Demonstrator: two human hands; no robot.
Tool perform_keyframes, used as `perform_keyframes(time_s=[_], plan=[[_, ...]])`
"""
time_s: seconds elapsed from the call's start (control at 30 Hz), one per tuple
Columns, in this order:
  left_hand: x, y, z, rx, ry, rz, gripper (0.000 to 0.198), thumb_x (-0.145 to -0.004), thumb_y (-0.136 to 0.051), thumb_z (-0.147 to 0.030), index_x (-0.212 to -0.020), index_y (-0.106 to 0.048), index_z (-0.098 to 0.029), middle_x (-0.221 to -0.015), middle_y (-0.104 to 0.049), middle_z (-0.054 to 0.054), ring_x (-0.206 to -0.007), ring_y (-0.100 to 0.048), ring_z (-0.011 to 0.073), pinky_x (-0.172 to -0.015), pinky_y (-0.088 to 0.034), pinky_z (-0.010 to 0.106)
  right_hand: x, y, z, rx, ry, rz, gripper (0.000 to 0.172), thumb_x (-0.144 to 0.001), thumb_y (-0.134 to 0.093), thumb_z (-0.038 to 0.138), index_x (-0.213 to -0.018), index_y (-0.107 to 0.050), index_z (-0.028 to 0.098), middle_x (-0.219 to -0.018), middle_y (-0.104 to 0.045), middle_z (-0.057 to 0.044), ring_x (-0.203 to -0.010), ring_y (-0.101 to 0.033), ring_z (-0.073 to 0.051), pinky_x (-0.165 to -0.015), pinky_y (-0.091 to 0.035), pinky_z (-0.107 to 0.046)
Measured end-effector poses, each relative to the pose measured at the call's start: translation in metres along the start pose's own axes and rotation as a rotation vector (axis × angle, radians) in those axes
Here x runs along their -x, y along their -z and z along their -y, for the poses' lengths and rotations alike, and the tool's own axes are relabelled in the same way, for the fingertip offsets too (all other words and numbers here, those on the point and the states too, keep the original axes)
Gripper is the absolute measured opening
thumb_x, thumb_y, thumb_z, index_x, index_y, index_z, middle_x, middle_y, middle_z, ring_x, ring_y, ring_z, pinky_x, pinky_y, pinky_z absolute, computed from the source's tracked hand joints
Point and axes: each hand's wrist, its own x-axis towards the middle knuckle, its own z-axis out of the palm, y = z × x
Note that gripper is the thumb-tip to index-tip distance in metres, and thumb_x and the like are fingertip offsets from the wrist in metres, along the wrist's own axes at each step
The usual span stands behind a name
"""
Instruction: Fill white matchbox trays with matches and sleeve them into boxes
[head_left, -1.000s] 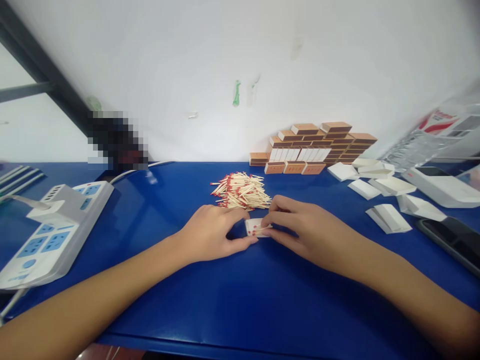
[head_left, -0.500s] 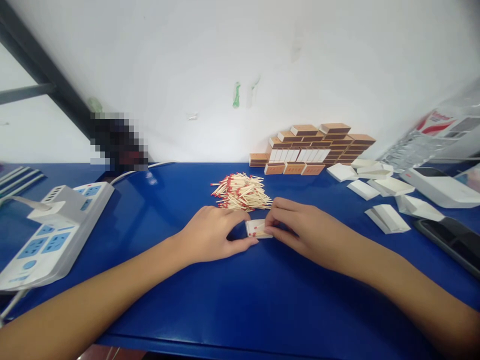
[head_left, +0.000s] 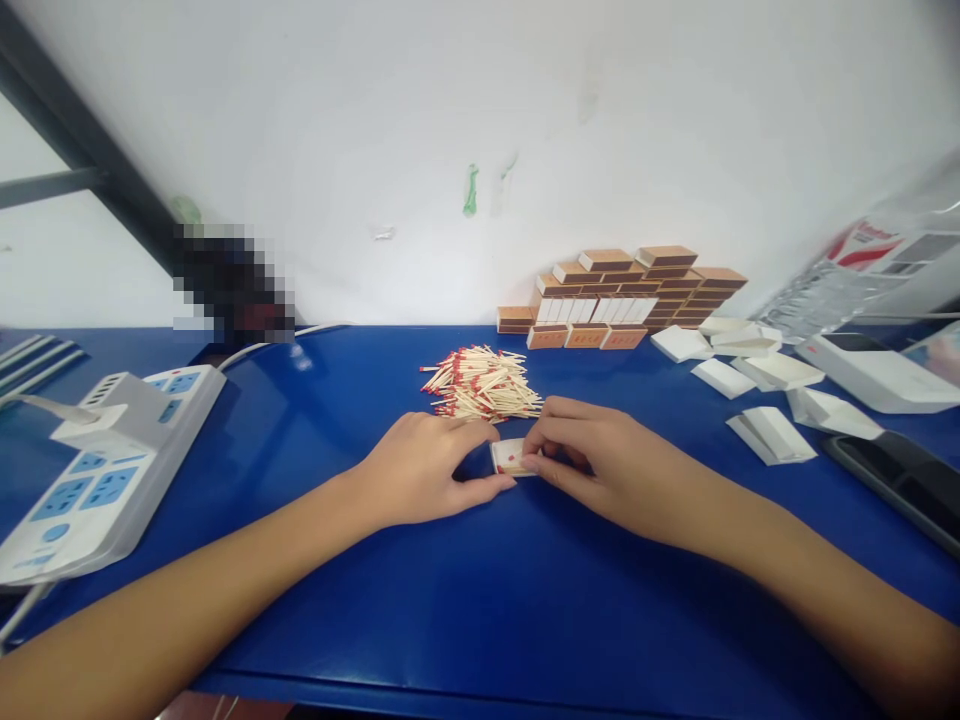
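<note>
A small white matchbox tray (head_left: 505, 452) lies on the blue table with a few red-headed matches (head_left: 512, 458) inside. My left hand (head_left: 427, 470) grips its left end between thumb and forefinger. The fingers of my right hand (head_left: 589, 455) are pinched together over the tray's right part, on the matches, and cover that end. Just behind the tray is a loose heap of matches (head_left: 484, 383) with pale sticks and red heads.
Stacked matchboxes (head_left: 622, 290) stand against the wall. To the right lie several empty white trays (head_left: 771, 436), a white box (head_left: 877, 375), a phone (head_left: 900, 485) and a plastic bottle (head_left: 847, 265). A power strip (head_left: 105, 480) sits at left on the table (head_left: 465, 610).
My right fingers have shifted slightly left over the tray and now cover more of the matches. My left hand keeps its place on the tray's left end.
</note>
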Motion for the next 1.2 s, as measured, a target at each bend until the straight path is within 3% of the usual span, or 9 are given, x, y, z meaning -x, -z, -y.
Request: perform_keyframes(time_s=[0.13, 0.33, 0.63, 0.93, 1.2], plan=[[0.0, -0.001, 0.001, -0.005, -0.004, -0.002, 0.036, -0.094, -0.067, -0.053, -0.109, -0.073, -0.022, -0.063, -0.065, -0.003, -0.051, -0.058, 0.0133, -0.053, -0.036, 0.025, 0.0, 0.003, -0.005, 0.053, 0.018, -0.077, 0.009, -0.1, -0.061, 0.02, -0.097, -0.07, 0.022, -0.093, -0.061, -0.002, -0.073, -0.058, -0.013, -0.063, -0.043, -0.027], [0.001, -0.001, 0.001, 0.004, -0.017, -0.004, 0.036, -0.094, -0.067, -0.054, -0.11, -0.073, -0.021, -0.064, -0.066, -0.003, -0.053, -0.06, 0.0136, -0.055, -0.038, 0.025, 0.001, 0.001, -0.008, 0.096, 0.026, -0.024, 0.007, -0.099, -0.062, 0.019, -0.096, -0.068, 0.021, -0.096, -0.061, -0.003, -0.069, -0.057, -0.013, -0.061, -0.042, -0.027], [0.0, 0.0, 0.0, 0.015, -0.023, 0.012, 0.036, -0.094, -0.067, -0.052, -0.111, -0.073, -0.022, -0.063, -0.064, -0.004, -0.052, -0.059, 0.0128, -0.056, -0.038, 0.025, -0.004, -0.004, -0.004, 0.05, -0.006, -0.024, 0.009, -0.098, -0.061, 0.015, -0.098, -0.068, 0.021, -0.098, -0.06, -0.002, -0.072, -0.056, -0.012, -0.064, -0.04, -0.026], [0.0, 0.0, 0.0, 0.029, -0.027, 0.014, 0.034, -0.093, -0.068, -0.051, -0.109, -0.073, -0.021, -0.061, -0.062, -0.005, -0.051, -0.057, 0.0127, -0.055, -0.037, 0.025, -0.004, -0.004, -0.003, 0.17, -0.039, -0.037, 0.004, -0.096, -0.065, 0.017, -0.093, -0.064, 0.02, -0.094, -0.06, -0.002, -0.072, -0.056, -0.015, -0.063, -0.04, -0.028], [0.001, 0.0, 0.0, 0.034, -0.042, -0.004, 0.034, -0.094, -0.067, -0.052, -0.104, -0.073, -0.021, -0.059, -0.06, -0.005, -0.05, -0.056, 0.0122, -0.054, -0.036, 0.024, -0.002, -0.005, 0.002, 0.079, 0.041, -0.003, 0.008, -0.101, -0.058, 0.016, -0.094, -0.061, 0.019, -0.097, -0.062, -0.003, -0.076, -0.06, -0.014, -0.064, -0.042, -0.026]])
